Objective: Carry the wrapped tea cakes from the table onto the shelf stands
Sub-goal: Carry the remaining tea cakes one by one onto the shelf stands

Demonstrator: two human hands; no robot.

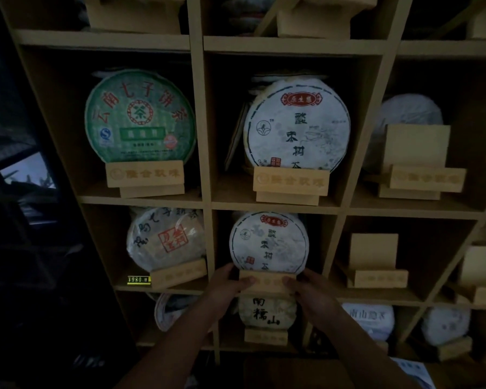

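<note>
A white-wrapped tea cake (268,242) with dark characters and a red label stands upright on a wooden stand (267,281) in the middle compartment of the lower row. My left hand (227,287) grips the stand's left end, thumb on its front. My right hand (306,290) grips the right end the same way. Both forearms reach up from the bottom of the view.
The wooden shelf (206,204) holds more cakes on stands: a green one (139,116), a larger white one (296,123), a red-stamped one (166,238). Bare stands (373,265) sit in the right compartments. A price tag (138,279) glows at lower left. The room is dim.
</note>
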